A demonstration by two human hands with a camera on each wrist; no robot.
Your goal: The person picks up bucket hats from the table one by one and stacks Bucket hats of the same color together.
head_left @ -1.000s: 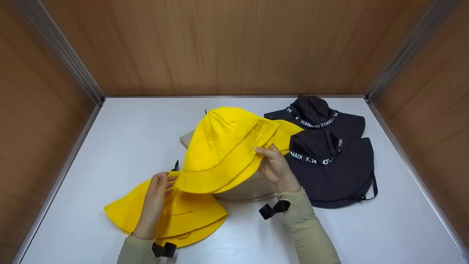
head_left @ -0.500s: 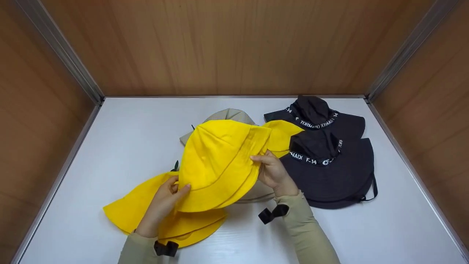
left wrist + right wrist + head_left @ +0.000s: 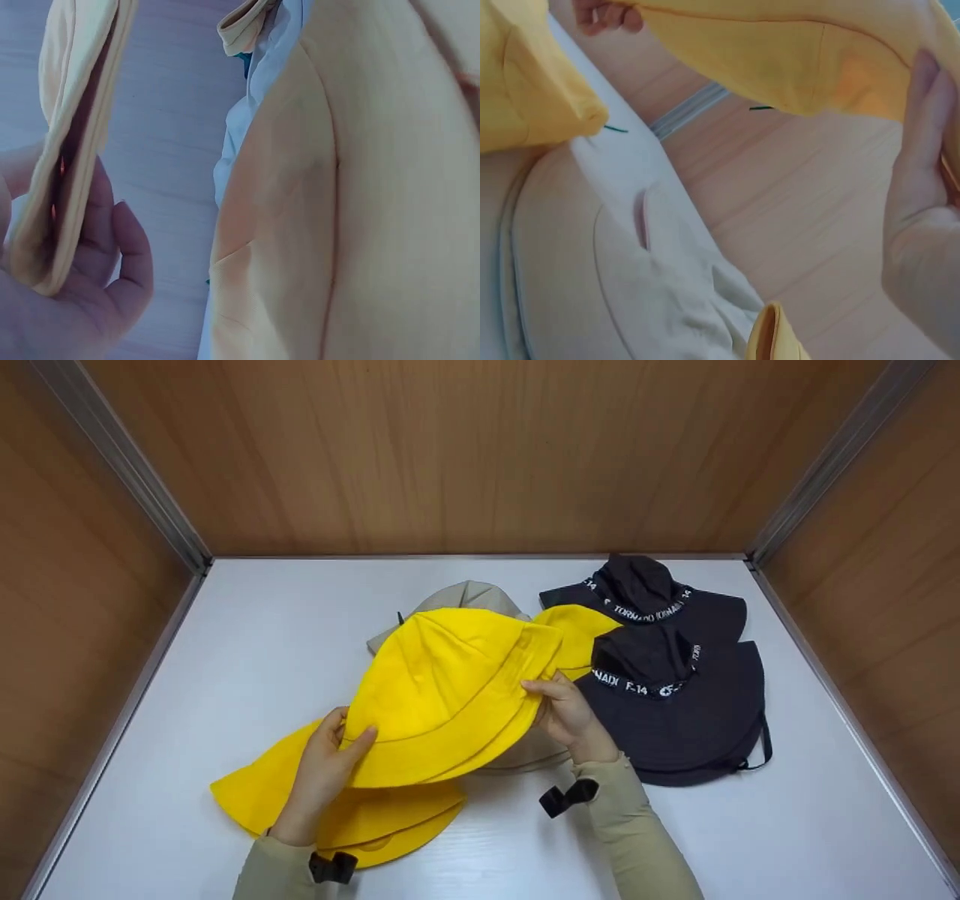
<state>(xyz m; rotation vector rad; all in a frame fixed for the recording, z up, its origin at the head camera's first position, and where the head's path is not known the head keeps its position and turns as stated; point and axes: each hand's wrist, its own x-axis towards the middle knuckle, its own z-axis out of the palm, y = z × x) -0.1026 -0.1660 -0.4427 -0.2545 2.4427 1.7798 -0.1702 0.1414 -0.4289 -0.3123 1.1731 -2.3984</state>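
A yellow bucket hat (image 3: 442, 690) is held up between both hands, crown toward the back and brim toward the front. My left hand (image 3: 319, 772) pinches the left end of its brim, thumb on top. At the right end, my right hand (image 3: 571, 714) grips the brim with the thumb over its edge. The left wrist view shows the folded brim (image 3: 75, 150) lying between thumb and fingers. Beneath the left hand a second yellow hat (image 3: 259, 787) lies on the table, partly covered. Behind the held hat, a beige hat (image 3: 476, 596) is mostly hidden.
Another yellow hat (image 3: 581, 622) pokes out behind the right hand. To the right lie two black hats with white lettering, a front one (image 3: 697, 735) and a back one (image 3: 712, 611). Wooden panels (image 3: 480, 457) enclose the white table (image 3: 247, 630) at back and sides.
The held yellow hat has come down toward the front. My left hand, earlier beside the lower yellow hat with fingers extended, now pinches the held hat's brim and has drawn it slightly left.
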